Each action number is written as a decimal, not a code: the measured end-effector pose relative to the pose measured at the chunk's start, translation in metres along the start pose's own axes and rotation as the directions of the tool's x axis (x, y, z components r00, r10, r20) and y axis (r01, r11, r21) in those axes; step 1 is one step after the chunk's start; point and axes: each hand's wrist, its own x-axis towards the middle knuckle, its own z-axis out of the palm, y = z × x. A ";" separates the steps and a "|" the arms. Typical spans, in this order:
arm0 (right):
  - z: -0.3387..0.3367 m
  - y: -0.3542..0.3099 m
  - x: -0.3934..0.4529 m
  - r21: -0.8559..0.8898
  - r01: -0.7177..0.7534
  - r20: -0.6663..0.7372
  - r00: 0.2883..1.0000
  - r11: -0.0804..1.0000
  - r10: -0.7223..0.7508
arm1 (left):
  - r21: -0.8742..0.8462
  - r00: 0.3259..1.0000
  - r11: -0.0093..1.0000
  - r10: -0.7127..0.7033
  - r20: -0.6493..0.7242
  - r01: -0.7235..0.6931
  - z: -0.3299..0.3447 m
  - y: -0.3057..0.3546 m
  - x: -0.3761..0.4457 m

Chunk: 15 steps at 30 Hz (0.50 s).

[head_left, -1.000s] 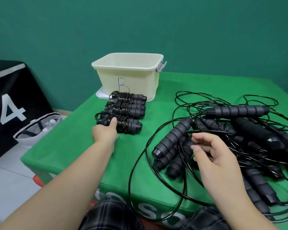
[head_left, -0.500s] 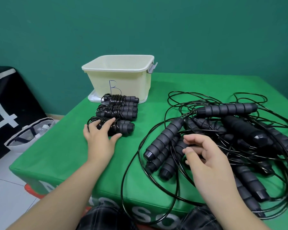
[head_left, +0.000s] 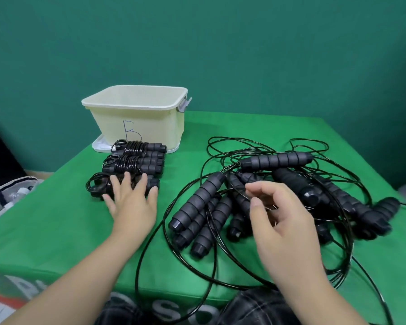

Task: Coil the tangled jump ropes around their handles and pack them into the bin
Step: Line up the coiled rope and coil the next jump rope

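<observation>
Left hand [head_left: 133,205] has spread flat on the nearest coiled rope [head_left: 99,187]; right hand [head_left: 284,221], loosely curled, empty, hovers over the tangle [head_left: 277,160].

Green table [head_left: 232,127] against a teal wall [head_left: 220,43]. Cream bin [head_left: 150,123], marked "B", standing on its lid [head_left: 99,146] at the far left. Just in front of it, three coiled ropes [head_left: 136,158] in a row, wound round paired handles. Left hand [head_left: 131,202] flat, fingers spread, resting on the nearest coiled rope [head_left: 96,186]. To the right, a tangled pile [head_left: 279,184] of black handles and loose cord, loops spilling over the near table edge. Right hand [head_left: 281,221] above the pile, fingers loosely curled, thumb and forefinger close together; whether pinching cord, unclear. Bag [head_left: 7,195] on the floor at left.
</observation>
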 end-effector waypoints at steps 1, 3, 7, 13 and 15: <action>-0.007 -0.001 0.006 -0.051 0.052 -0.022 0.998 0.997 -0.053 | -0.062 0.998 0.997 0.055 0.028 -0.053 -0.002 0.009 -0.005; -0.020 -0.002 0.020 -0.153 0.126 -0.048 0.990 0.980 -0.135 | -0.187 0.982 0.971 0.168 0.083 -0.150 -0.005 0.029 -0.014; -0.034 0.006 0.071 -0.410 0.143 0.039 0.989 0.901 -0.140 | -0.244 0.929 0.934 0.311 0.199 -0.260 -0.002 0.065 -0.029; -0.038 0.055 0.129 -0.840 0.089 0.353 0.840 0.536 0.413 | 0.107 0.941 0.953 0.253 0.226 -0.282 0.014 0.083 -0.053; -0.037 0.061 0.132 -0.892 0.067 0.315 0.802 0.448 0.508 | 0.135 0.939 0.941 0.282 0.197 -0.311 0.018 0.081 -0.053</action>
